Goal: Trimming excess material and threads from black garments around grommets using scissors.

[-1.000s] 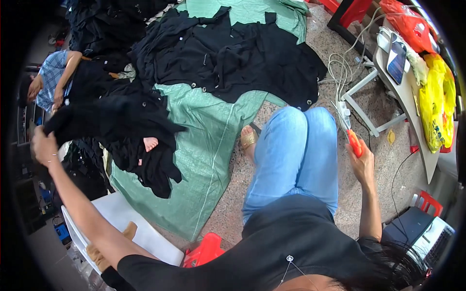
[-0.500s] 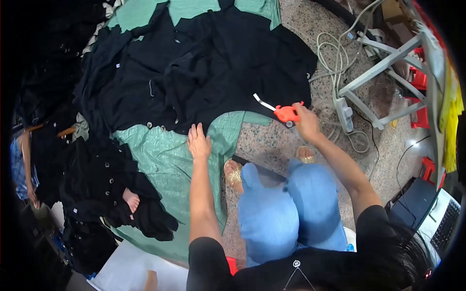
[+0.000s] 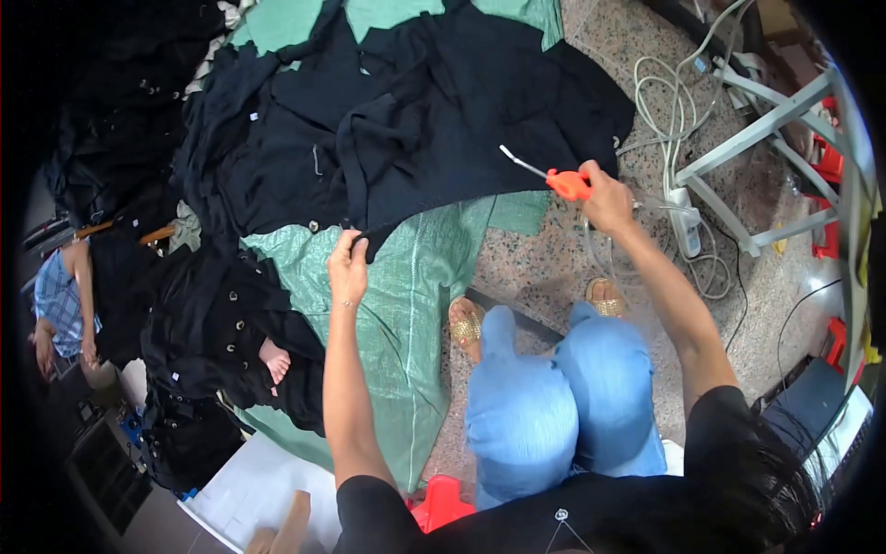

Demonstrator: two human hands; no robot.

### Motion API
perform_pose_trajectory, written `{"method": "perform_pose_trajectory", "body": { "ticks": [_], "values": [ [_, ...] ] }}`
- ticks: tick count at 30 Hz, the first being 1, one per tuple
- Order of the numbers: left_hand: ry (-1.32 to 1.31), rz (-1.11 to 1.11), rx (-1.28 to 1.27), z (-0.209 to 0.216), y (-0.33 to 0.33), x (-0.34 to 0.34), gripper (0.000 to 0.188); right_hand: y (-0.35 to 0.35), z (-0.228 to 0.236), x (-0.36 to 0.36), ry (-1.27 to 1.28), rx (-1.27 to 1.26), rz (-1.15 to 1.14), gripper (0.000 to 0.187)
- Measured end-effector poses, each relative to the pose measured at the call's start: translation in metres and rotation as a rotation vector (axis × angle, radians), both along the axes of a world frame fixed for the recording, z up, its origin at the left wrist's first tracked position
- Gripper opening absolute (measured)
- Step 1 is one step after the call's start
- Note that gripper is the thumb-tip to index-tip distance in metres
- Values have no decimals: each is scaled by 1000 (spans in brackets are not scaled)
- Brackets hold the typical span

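Observation:
My left hand (image 3: 347, 270) pinches the near edge of a black garment (image 3: 434, 129), lifting it a little off the green woven sheet (image 3: 378, 314). In my right hand (image 3: 609, 200) is an orange-red-handled tool (image 3: 567, 185) with a thin, pale, slightly bent metal rod. The rod points to the upper left, over the garment's right part, and its exact kind is not clear. A loose pale thread (image 3: 317, 159) lies on the black cloth, along with a small white tag (image 3: 254, 116).
More black clothes (image 3: 221, 323) are heaped on the left, with another person's bare foot (image 3: 275, 361) among them and a person in a checked shirt (image 3: 65, 286) beyond. At right stand a grey metal frame (image 3: 761, 120), a coiled white cable and a power strip (image 3: 684, 222).
My left hand has gone from lying flat by the garment edge to pinching and lifting it. My right hand has turned the tool slightly. The whole view has shifted.

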State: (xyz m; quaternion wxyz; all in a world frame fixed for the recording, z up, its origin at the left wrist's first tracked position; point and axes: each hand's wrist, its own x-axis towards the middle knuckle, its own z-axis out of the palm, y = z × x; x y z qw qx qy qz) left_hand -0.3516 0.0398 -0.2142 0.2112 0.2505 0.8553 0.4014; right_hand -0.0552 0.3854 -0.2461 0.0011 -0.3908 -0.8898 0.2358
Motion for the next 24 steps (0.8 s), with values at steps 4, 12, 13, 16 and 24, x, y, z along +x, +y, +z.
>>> {"method": "perform_pose_trajectory", "body": {
  "ticks": [4, 12, 13, 16, 24],
  "values": [
    [147, -97, -43, 137, 13, 26, 9, -1, 138, 27, 93, -17, -22, 31],
    [242, -192, 279, 327, -48, 172, 14, -57, 364, 177, 444, 318, -96, 28],
    [260, -258, 214, 342, -59, 200, 16, -57, 369, 213, 438, 389, -125, 29],
    [-102, -479, 428, 348, -86, 282, 18, -69, 388, 314, 344, 639, -361, 33],
    [-598, -754, 701, 349, -79, 375, 13, -97, 407, 481, 163, 837, -676, 34]
  ]
}}
